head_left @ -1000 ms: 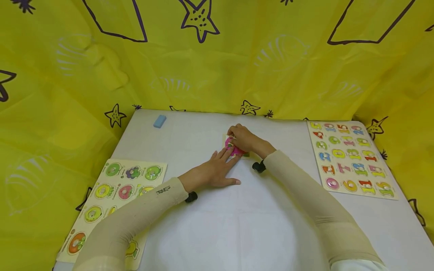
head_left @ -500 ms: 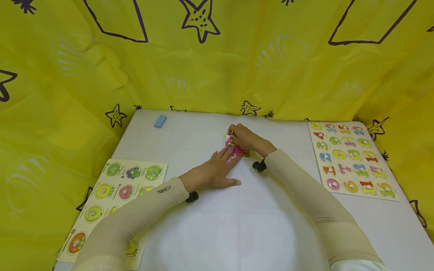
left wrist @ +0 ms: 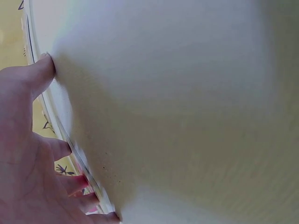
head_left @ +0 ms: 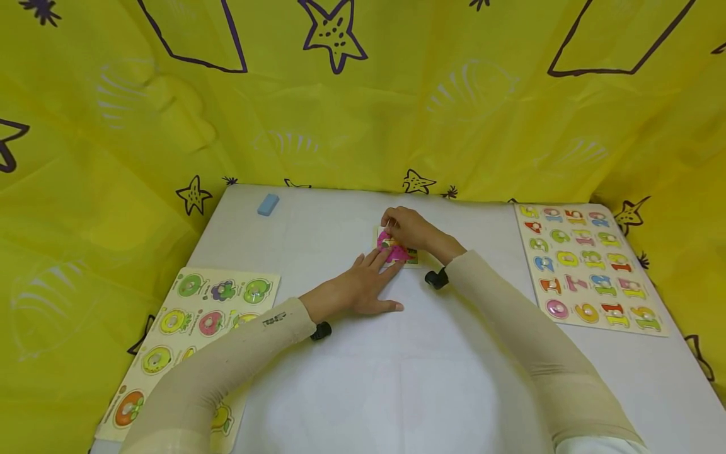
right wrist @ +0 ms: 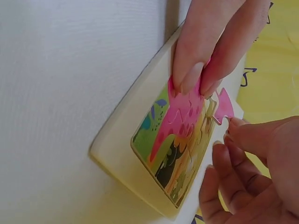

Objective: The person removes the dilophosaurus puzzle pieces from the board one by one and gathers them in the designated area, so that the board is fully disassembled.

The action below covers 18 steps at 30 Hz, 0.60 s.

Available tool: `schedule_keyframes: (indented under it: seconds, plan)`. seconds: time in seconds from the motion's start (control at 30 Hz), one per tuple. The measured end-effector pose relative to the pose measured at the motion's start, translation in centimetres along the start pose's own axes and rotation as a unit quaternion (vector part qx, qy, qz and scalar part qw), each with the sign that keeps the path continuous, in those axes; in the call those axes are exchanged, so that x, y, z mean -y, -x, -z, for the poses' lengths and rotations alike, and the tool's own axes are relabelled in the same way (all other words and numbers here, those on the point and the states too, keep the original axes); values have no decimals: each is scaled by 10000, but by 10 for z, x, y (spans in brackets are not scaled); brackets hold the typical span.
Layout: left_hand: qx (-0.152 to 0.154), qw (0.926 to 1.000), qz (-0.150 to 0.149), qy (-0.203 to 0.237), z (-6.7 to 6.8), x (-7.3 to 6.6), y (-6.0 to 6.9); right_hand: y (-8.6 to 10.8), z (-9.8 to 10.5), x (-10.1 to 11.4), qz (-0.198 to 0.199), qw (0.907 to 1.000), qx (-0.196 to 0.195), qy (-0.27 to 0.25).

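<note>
A small jigsaw puzzle with a pink figure [right wrist: 182, 114] sits in a pale tray [right wrist: 117, 144] at the table's far middle. My right hand [head_left: 413, 228] pinches a small pink puzzle piece [right wrist: 224, 106] between thumb and finger, tilted up at the picture's edge. Outstretched fingers of my left hand [head_left: 363, 287] press on the pink part, its thumb spread out over the table. In the left wrist view the left hand [left wrist: 28, 116] shows mostly its palm side, and the puzzle is nearly out of sight. Fingers cover part of the picture.
A fruit peg board [head_left: 193, 299] lies at the left, partly under the left sleeve. At the right is a number peg board [head_left: 587, 265]. A blue block [head_left: 268, 204] rests near the back left edge. Yellow patterned cloth [head_left: 363, 113] hangs behind the white table [head_left: 397, 384].
The right hand has shifted slightly to the right and lifted a little, so more of the puzzle picture shows. The left hand stays in place, pressing on the puzzle.
</note>
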<state>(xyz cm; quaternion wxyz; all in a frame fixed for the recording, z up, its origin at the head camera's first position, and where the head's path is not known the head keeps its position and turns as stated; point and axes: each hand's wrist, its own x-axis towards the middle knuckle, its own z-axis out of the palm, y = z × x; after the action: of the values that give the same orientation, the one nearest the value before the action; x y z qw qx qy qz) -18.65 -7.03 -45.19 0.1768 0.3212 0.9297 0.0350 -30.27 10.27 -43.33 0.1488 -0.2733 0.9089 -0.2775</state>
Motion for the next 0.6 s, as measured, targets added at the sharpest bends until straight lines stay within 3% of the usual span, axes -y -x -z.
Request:
schedule_keyframes:
  seconds: [0.6]
  plan:
    - [78, 9999, 71, 45, 2, -1, 1, 10, 10, -5, -25, 9977, -345, -590]
